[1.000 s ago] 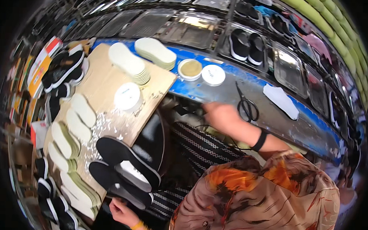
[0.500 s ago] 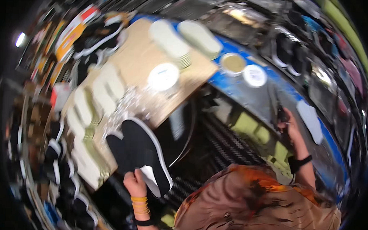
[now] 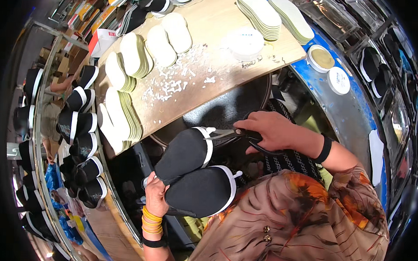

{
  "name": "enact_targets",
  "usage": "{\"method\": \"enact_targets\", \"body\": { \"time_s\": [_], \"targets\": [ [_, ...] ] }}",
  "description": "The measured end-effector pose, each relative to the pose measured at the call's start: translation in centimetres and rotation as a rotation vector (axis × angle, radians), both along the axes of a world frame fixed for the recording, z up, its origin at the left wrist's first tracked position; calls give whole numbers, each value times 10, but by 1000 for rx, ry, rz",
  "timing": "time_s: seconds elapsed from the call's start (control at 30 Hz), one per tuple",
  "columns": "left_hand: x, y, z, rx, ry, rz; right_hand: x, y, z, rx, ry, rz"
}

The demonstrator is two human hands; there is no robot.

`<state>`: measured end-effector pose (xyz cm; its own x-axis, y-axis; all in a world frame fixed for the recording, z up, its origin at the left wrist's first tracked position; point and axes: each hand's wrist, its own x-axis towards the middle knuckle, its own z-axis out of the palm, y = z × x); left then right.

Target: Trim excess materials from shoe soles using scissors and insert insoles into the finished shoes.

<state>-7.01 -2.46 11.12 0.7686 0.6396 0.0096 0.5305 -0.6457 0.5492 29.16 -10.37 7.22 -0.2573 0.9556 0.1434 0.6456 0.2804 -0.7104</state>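
Observation:
Closed at the heel ends, my left hand [image 3: 156, 196] grips a pair of black slip-on shoes. The upper shoe [image 3: 183, 153] and the lower shoe [image 3: 201, 193] have white edging, and a small white tab sticks out at each toe. Black-handled scissors [image 3: 226, 134] are in my right hand [image 3: 274, 130], its fingers wrapped round the handles. Their blades reach the white tab on the upper shoe's toe; whether they have cut into it I cannot tell.
Ahead stands a wooden board [image 3: 208, 20] with stacked cream insoles [image 3: 134, 59], white scraps [image 3: 174, 83] and a round white tub [image 3: 245, 43]. An open tub of tan paste [image 3: 321, 59] sits on the blue-edged metal table [image 3: 332, 100]. Black shoes [image 3: 76, 103] fill racks at left.
My right hand has come left from the metal table to the shoes with the scissors. The shoes have turned, toes now toward the right, and the whole view has shifted.

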Motion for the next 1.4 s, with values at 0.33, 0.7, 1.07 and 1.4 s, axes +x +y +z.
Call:
{"method": "enact_targets", "body": {
  "time_s": [0.33, 0.7, 1.07, 1.4],
  "targets": [
    [-8, 7, -22, -52, 98, 35, 3, -24, -35, -298, -167, 0],
    [0, 15, -22, -14, 59, 145, 0, -35, -19, -321, 95, 59],
    [-50, -9, -76, -986, -831, 634, -20, -38, -22, -341, -62, 100],
    [-18, -47, -131, -1432, -1531, 411, -76, -14, -9, -80, -153, 79]
  ]
}}
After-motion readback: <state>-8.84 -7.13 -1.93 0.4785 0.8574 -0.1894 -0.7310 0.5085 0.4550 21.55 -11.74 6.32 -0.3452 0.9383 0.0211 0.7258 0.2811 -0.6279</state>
